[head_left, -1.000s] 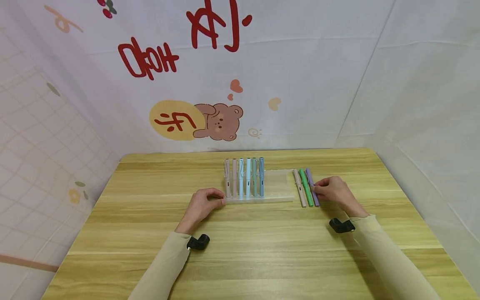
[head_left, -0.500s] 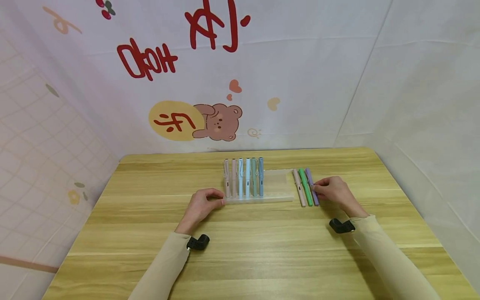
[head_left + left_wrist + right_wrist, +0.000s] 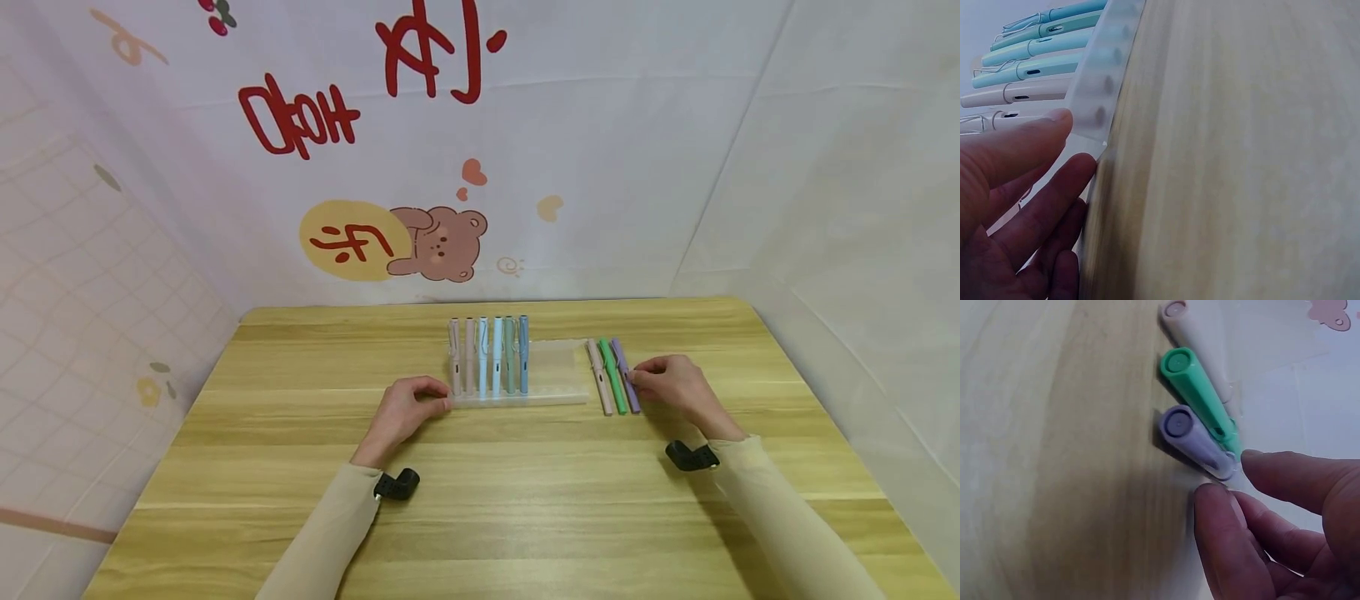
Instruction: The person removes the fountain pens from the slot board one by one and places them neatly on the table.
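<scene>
My left hand (image 3: 405,412) holds the left end of a clear pen stand (image 3: 555,399), thumb and index finger at its corner in the left wrist view. Several pens stand in its left part: dusty pink, light blue (image 3: 497,358), green (image 3: 511,358) and darker blue (image 3: 523,358). To the right of the stand, a beige pen (image 3: 599,377), a bright green pen (image 3: 612,377) and a purple pen (image 3: 632,400) lie side by side. My right hand (image 3: 675,385) pinches the purple pen near its middle; in the right wrist view thumb and index finger lie either side of it.
Everything sits on a wooden table (image 3: 510,508). A white printed cloth (image 3: 600,150) hangs behind it, with more cloth along the left and right sides. Each wrist wears a black band (image 3: 397,485).
My right hand and wrist have shifted very slightly right and toward me, staying at the purple pen. The left hand and the standing pens keep their places.
</scene>
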A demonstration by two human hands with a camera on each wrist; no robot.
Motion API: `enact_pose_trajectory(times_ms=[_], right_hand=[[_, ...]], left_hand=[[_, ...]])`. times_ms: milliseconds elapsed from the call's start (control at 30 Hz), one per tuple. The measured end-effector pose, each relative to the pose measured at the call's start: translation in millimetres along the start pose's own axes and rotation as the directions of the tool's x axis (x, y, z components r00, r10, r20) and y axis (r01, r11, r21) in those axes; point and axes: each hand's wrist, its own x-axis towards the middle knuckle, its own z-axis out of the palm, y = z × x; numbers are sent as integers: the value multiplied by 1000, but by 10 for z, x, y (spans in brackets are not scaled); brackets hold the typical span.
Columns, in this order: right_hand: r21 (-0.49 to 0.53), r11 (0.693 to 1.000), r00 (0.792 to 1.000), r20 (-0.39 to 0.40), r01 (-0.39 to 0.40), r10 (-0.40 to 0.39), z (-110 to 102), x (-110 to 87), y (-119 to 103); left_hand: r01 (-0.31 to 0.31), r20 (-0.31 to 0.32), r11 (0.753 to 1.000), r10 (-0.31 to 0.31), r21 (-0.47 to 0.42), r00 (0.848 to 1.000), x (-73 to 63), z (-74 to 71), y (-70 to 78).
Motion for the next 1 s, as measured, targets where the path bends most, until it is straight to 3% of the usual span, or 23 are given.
enact_pose_trajectory(times_ms=[133,300,733,1000], right_hand=[[-67,997,998,-45,39,-42,-33,-61,-22],[-80,990,987,-106,114,-122,-24,-126,-93],[29,973,956,-193,231,-221,213,-224,-382],[156,940,941,-204,303,-270,383,-265,-530]], left_hand=[[3,2,1000,-3,2,1000,-16,0,-3],[3,-4,1000,-3,-8,1000,-13,3,-2],[-4,-9,1000,4,-7,1000,-3,14,-5],[1,-12,1000,-1,-3,1000,0,13,0]])
